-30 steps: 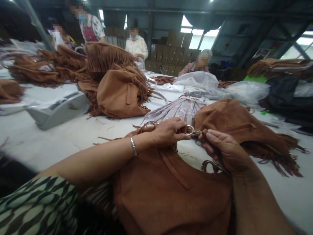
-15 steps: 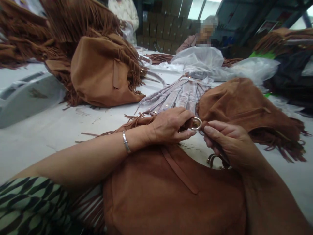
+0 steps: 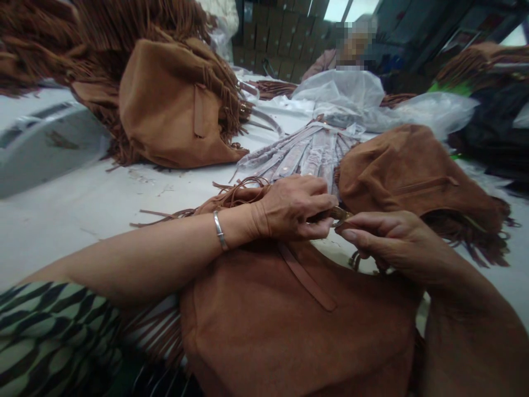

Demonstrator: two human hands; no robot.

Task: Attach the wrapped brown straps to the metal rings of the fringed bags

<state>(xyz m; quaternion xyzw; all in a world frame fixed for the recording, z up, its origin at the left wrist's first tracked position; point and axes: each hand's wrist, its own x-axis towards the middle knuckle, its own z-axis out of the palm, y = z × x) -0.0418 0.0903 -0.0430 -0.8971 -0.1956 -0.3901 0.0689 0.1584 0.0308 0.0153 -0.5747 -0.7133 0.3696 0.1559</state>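
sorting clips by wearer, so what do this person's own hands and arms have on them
The left hand and right hand are ungloved. A slim silver-coloured bangle circles the left wrist; that arm's sleeve has a wavy pale green and black pattern. No sleeve shows on the right arm.

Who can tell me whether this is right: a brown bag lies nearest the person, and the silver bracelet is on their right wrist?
The wrist is wrong: the head view shows the silver bracelet on the wrist of the left hand. The brown bag does lie nearest the person.
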